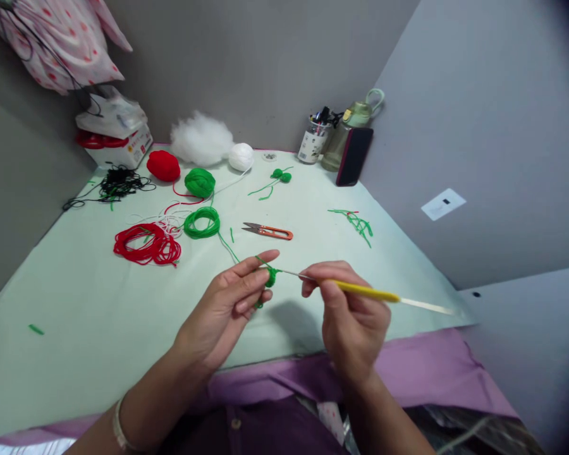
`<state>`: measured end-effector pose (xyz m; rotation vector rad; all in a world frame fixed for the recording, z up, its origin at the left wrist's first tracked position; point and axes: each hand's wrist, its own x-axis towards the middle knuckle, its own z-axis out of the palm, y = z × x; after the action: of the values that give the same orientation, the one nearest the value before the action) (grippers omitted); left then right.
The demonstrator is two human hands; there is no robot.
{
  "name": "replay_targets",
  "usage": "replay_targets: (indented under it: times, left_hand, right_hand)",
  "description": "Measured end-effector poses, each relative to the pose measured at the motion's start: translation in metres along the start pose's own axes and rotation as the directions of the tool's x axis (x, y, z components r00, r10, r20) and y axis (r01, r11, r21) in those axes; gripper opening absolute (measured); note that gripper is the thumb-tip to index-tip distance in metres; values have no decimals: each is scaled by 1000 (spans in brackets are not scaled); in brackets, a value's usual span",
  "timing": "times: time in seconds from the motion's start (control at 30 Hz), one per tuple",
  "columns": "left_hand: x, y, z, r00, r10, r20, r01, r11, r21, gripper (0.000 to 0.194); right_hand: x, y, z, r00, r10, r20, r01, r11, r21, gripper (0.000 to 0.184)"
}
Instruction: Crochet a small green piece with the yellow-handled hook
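My left hand (237, 291) pinches a small green crochet piece (272, 276) between thumb and fingers, with green yarn running over the index finger. In my right hand (348, 309) is a crochet hook (365, 291) with a yellow handle, held like a pen. Its thin metal tip points left and reaches the green loop at the piece. A strand leads from my left hand back to a green yarn coil (201, 223) and the green yarn ball (200, 182). Thread snips (268, 231) with orange handles lie beyond my hands.
Behind the coil sit a red yarn ball (164, 165), white stuffing (201, 139) and a white yarn ball (241, 157). Red yarn (146, 244) lies coiled at left. A phone (354, 157) leans on a bottle (336, 144) beside a pen cup (313, 140). Green scraps (358, 224) lie at right.
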<state>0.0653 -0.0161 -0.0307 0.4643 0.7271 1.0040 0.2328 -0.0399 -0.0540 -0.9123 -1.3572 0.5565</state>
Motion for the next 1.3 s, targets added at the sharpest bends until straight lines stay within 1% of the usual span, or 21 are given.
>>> replay_targets:
  times: [0.07,0.1,0.17,0.23,0.3,0.4,0.5,0.63,0.73,0.83,0.9,1.0,1.07,1.17,1.23,1.3]
  left_hand:
    - [1,0,0,999,48,-7,-48,998,28,30]
    - [0,-1,1,997,76,-5,-75,995,63,29]
    - [-1,-3,2,993,117,12,-118,984,133,28]
    - [-3,-5,3,991,130,22,-132,978,164,25]
    - [-4,-6,2,992,120,24,-123,979,163,23]
    - [-4,-4,1,994,106,15,-107,982,153,23]
    - [-4,-2,1,994,106,5,-105,982,155,24]
    - [-5,-1,0,991,133,9,-132,974,182,23]
    - [-5,-3,-2,985,175,2,-171,958,232,20]
    - [-4,-6,-7,975,224,3,-214,928,305,19]
    - [-4,-8,-9,967,254,13,-242,903,356,21]
    - [-5,-9,-10,949,317,8,-289,855,431,25]
    - [-6,-10,-9,938,347,-11,-306,841,446,25]
    - [-6,-11,-4,940,338,-41,-293,866,405,26]
    - [-5,-12,-1,953,301,-41,-271,903,333,29]
    - [-4,-10,0,979,203,-32,-190,956,223,35]
  right_hand:
    - [5,0,2,994,106,14,-107,981,161,19]
    - [6,0,3,991,124,43,-130,973,193,18]
    - [7,1,5,989,127,82,-140,974,181,15]
    - [6,2,5,987,144,74,-155,974,166,14]
    - [4,5,4,979,193,60,-202,957,210,14]
    - [5,6,2,964,258,69,-267,912,311,15]
    - [6,5,1,959,273,81,-283,887,366,18]
    - [4,1,0,964,245,103,-265,905,331,19]
    - [0,-3,-2,980,172,101,-191,957,218,21]
    - [-3,-6,-3,993,52,107,-61,995,84,26]
    - [-2,-6,-4,990,-45,134,43,999,20,28]
    - [0,-6,-4,969,-159,189,174,982,-67,28]
    - [0,-5,-4,950,-222,219,256,957,-140,27]
    - [-1,-2,-3,911,-314,267,384,882,-274,27]
    - [-5,0,-3,883,-353,310,456,804,-382,30]
    - [-8,1,-4,861,-376,344,503,734,-457,35]
